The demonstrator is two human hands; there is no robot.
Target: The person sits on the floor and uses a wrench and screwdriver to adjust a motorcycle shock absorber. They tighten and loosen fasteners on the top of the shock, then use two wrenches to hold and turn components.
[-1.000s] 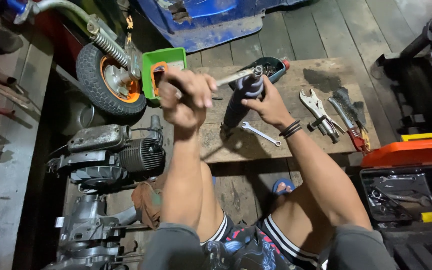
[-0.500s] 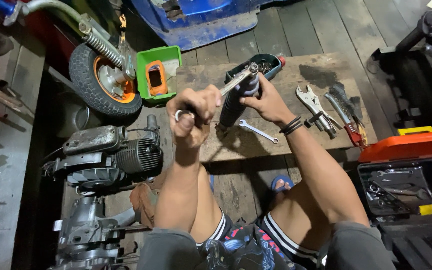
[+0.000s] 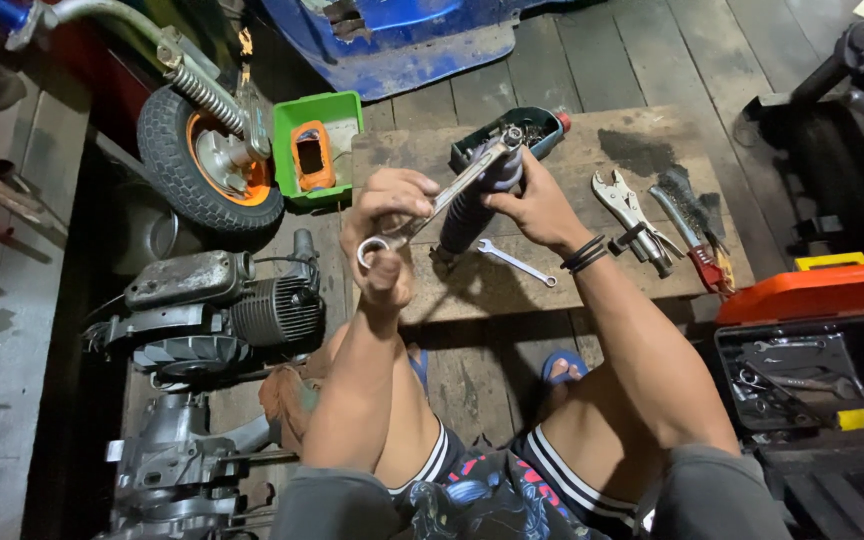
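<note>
Wrench (image 3: 439, 203) slanting from lower-left ring end up-right onto shock absorber (image 3: 479, 203); left hand (image 3: 384, 232) clenched round wrench, right hand (image 3: 532, 203) grasping shock absorber

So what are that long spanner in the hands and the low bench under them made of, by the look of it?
The long silver spanner looks like bright polished steel: it glints along its shaft. The low brown bench looks like bare, unfinished wood: plank grain shows, with dark stains that may be oil.

Bare board (image 3: 512, 295) below hands; pliers (image 3: 632, 215) crowd the right.
</note>
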